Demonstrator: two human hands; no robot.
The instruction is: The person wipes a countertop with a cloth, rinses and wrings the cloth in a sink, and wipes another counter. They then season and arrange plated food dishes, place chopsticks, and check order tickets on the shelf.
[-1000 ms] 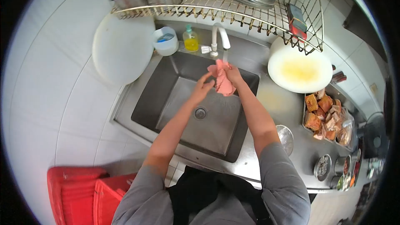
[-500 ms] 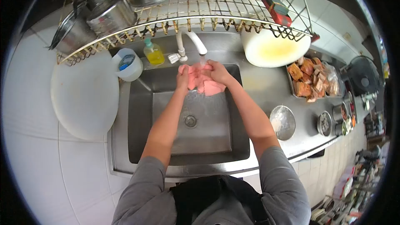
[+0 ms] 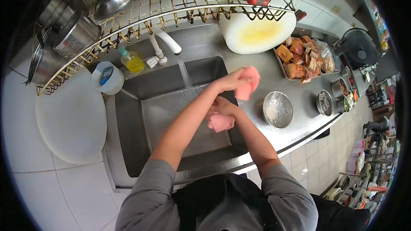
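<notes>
Over the right rim of the steel sink [image 3: 188, 145], my left hand [image 3: 233, 80] is closed on a bunched pink cloth [image 3: 249, 84]. My left forearm crosses in front of my right hand [image 3: 223, 106], which sits lower, inside the sink's right side. Its fingers wrap round more pink cloth [image 3: 221, 122], hanging below the wrist. Whether both pink parts belong to one cloth is hidden by my arms. From the white faucet [image 3: 169, 42] a stream of water falls into the sink, away from both hands.
Right of the sink stands a steel bowl [image 3: 278, 110] with white residue. Beyond it are a tray of browned meat chunks [image 3: 297, 57] and small steel containers [image 3: 325, 102]. A wire rack [image 3: 171, 10] overhangs the back. Leftward are a soap bottle [image 3: 132, 61] and a white tub [image 3: 112, 81].
Both hands have left the running water and moved right. My left hand has crossed over my right with the pink cloth. The view has turned rightward.
</notes>
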